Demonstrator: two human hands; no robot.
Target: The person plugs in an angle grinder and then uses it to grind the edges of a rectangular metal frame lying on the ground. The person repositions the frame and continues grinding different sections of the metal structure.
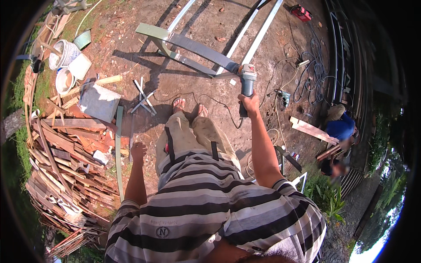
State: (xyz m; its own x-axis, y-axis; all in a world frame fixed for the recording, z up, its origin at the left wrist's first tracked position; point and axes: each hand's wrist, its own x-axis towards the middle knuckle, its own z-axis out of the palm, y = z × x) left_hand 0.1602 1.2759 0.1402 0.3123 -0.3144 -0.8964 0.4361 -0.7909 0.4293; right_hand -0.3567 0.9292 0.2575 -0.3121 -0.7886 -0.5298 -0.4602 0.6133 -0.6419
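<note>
An angle grinder with a dark blue-grey body is gripped in my right hand, its head pointing away from me. That head is at the right end of a grey metal bar, part of a trestle-like frame; whether the disc touches the bar I cannot tell. A dark cord leads from the grinder's rear end down to the ground. My left hand hangs at my left side with its fingers curled in and nothing visible in them. Beside it, a long green-grey bar lies apart from the hand.
Scrap wood is heaped at the left, near white buckets. Long metal profiles extend beyond the frame. Cables lie coiled at the right, near a red machine. A person in blue crouches by wooden planks.
</note>
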